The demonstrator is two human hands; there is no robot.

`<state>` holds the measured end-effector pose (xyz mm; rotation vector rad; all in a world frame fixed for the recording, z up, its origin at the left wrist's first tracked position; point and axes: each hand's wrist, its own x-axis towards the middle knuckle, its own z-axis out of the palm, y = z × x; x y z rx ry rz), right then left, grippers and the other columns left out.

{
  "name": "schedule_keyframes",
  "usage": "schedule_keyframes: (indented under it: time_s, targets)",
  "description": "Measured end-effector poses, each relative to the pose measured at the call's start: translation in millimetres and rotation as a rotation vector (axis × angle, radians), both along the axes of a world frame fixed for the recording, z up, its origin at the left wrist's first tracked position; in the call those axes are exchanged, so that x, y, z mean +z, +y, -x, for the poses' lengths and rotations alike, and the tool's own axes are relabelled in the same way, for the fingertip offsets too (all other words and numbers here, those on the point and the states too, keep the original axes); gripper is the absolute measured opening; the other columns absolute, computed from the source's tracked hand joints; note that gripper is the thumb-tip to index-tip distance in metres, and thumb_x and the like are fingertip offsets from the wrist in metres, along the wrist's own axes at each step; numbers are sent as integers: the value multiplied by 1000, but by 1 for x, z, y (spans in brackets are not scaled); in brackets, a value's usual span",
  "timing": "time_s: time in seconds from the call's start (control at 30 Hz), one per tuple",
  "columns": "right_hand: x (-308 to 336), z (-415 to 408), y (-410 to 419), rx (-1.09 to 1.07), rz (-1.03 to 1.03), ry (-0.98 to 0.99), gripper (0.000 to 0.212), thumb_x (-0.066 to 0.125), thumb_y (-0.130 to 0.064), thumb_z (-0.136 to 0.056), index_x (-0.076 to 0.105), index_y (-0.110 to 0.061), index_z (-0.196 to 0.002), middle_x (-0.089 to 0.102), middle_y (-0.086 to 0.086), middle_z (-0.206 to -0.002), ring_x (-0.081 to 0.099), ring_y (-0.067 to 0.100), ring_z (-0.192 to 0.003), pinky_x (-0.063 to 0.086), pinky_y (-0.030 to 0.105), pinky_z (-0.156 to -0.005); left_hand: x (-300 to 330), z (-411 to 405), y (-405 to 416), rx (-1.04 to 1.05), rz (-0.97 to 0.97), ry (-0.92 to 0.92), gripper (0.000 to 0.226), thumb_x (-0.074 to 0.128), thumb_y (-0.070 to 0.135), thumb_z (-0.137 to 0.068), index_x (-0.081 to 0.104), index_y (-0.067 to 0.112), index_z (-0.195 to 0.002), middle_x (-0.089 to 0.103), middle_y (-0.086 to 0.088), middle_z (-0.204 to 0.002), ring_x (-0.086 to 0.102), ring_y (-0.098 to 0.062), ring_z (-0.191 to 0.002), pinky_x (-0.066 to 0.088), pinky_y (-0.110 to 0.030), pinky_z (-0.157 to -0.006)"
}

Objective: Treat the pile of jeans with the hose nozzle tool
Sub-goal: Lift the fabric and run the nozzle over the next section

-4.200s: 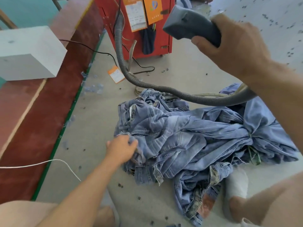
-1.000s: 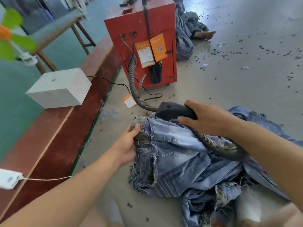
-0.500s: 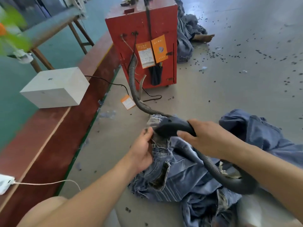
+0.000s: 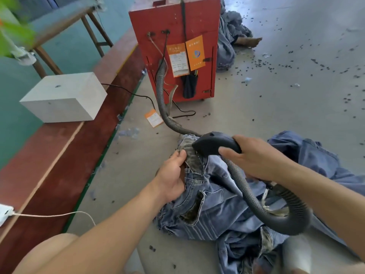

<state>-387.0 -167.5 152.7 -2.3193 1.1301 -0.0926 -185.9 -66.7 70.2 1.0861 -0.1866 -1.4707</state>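
Hose (image 4: 262, 210) loops over jeans (image 4: 217, 210); right hand (image 4: 254, 157) grip clamped on nozzle (image 4: 213, 143), left hand (image 4: 171, 175) pinching waistband (image 4: 187, 151).

A garment workshop: a concrete floor (image 4: 276, 107) strewn with thread scraps, heaps of jeans (image 4: 227, 210), and a red machine cabinet (image 4: 199, 20) feeding a ribbed hose (image 4: 163, 99).

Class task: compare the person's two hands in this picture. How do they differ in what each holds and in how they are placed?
1. The left hand pinches the waistband of the jeans; the right hand grips the black hose nozzle.
2. The left hand sits at the near-left edge of the denim; the right hand reaches in from the right, above the pile.
3. The grey hose trails from the right hand's tool, not the left.

Shared: both are bare and meet at the waistband.
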Motion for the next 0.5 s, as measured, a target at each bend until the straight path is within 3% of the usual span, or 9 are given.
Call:
schedule_keyframes:
  time_s: [0.07,0.2,0.3,0.4,0.5]
  targets:
    - [5,11,-5,-7,-53,-22,31,53,-57,-99,53,-29,-85,63,-9,-56,56,4,-44,36,17,-42,0,-2,-1,12,22,5,27,34,21,-113,52,15,-132,75,-17,-113,76,-28,-95,62,-41,-73]
    - [13,31,2,112,-190,38,30,52,-63,-93,55,-34,-87,65,-19,-61,58,2,-43,40,15,-40,0,-6,-3,12,17,-66,22,34,20,-113,52,18,-126,75,-10,-95,74,-23,-82,62,-42,-68]
    - [2,16,2,86,-91,22,29,53,-60,-97,56,-33,-88,64,-5,-63,59,5,-48,39,16,-43,0,0,-2,-54,-2,-79,23,33,19,-113,46,14,-132,67,-21,-115,67,-33,-102,55,-59,-97]
    - [1,3,-6,8,16,-17,30,52,-56,-100,54,-28,-90,63,-5,-68,59,10,-53,44,24,-47,2,4,-1,-75,1,-69,24,34,18,-112,50,13,-130,68,-22,-120,68,-34,-104,57,-54,-91]
    - [8,19,-16,49,-99,-42,30,56,-58,-98,54,-30,-87,64,-14,-57,59,6,-43,42,18,-39,0,-4,-6,-14,-11,-26,23,34,17,-111,53,12,-121,66,-23,-116,65,-35,-102,54,-53,-93]
